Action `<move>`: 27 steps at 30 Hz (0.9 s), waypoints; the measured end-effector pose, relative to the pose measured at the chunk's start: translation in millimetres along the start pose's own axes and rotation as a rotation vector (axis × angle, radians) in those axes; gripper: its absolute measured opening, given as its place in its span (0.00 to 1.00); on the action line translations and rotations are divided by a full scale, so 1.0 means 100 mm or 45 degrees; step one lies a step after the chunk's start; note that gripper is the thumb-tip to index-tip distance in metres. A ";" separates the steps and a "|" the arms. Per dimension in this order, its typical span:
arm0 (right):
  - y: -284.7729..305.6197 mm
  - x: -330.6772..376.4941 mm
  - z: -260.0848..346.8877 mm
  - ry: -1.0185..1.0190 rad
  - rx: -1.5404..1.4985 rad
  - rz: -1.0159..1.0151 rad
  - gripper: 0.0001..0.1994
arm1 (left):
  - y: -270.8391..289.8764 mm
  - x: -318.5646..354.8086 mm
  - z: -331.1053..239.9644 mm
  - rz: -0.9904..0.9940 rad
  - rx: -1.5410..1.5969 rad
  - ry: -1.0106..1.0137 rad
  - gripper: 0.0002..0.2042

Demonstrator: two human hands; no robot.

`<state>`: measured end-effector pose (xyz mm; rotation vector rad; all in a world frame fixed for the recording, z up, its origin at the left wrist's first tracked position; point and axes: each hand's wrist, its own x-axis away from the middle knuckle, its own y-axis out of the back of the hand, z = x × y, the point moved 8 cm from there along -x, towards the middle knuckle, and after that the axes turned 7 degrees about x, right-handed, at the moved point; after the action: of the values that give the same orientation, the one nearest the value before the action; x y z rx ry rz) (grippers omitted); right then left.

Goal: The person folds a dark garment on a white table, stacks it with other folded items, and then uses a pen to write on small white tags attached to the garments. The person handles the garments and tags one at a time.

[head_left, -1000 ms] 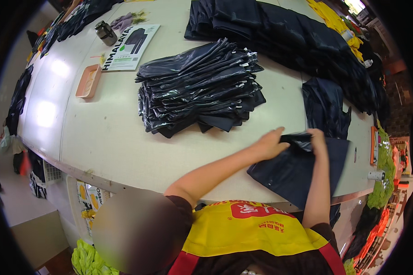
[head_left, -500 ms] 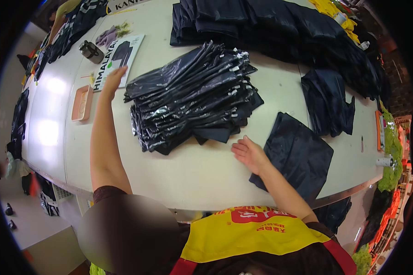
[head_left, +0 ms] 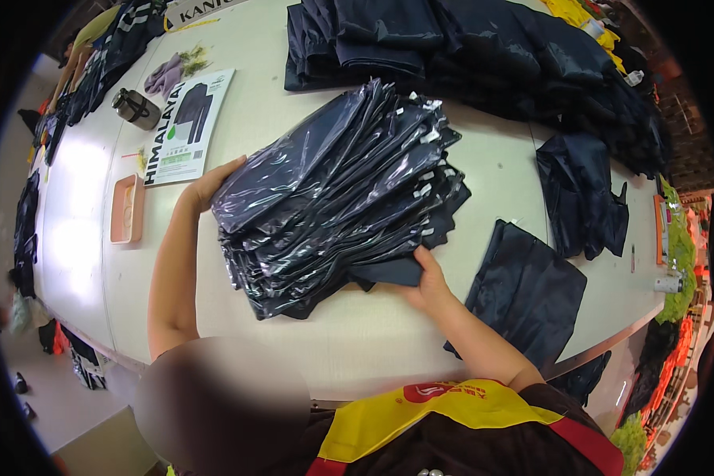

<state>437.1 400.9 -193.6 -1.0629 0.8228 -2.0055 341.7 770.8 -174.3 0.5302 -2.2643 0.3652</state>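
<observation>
A broad, pale white worktable (head_left: 349, 341) fills most of the view, its edges curved by the lens. Along its far side lies a long, thick row of folded dark navy garments (head_left: 468, 63). In the middle, apart from that row, sits an untidy, fanned stack of dark garments in shiny clear plastic sleeves (head_left: 317, 198), small white tags showing along its right side. The stack looks soft and floppy, probably heavy as a whole though each packet seems light; the slick sleeves could slide over one another, so support from beneath at both ends seems safer than pinching the top layers. To its right lies a flat, folded navy fabric piece (head_left: 527, 293), and beyond that a crumpled dark navy bundle (head_left: 579, 194). At left are a white printed sheet picturing a dark jacket (head_left: 186, 131), a shallow peach plastic tray (head_left: 138, 208) and a dark cylindrical bottle (head_left: 136, 108). Smallest are the bare hands: the left hand (head_left: 220, 182) cups the stack's left edge, fingertips hidden, so its grip cannot be judged; the right hand (head_left: 428, 287) appears to grasp the near right corner, thumb uppermost.
</observation>
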 end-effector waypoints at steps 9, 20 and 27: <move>-0.21 0.04 0.93 0.257 0.149 -0.027 0.28 | -1.23 0.45 0.90 0.404 0.618 -0.022 0.24; -1.73 0.27 1.29 0.399 1.608 0.189 0.49 | -2.51 1.25 0.62 0.456 1.238 -0.563 0.19; -2.01 0.02 1.04 0.637 2.358 0.037 0.54 | -2.52 1.44 0.85 0.240 1.764 -0.709 0.20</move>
<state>467.8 487.4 13.3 0.5261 -0.8567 -1.9127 320.3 478.3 -99.9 1.1772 -2.2413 2.1430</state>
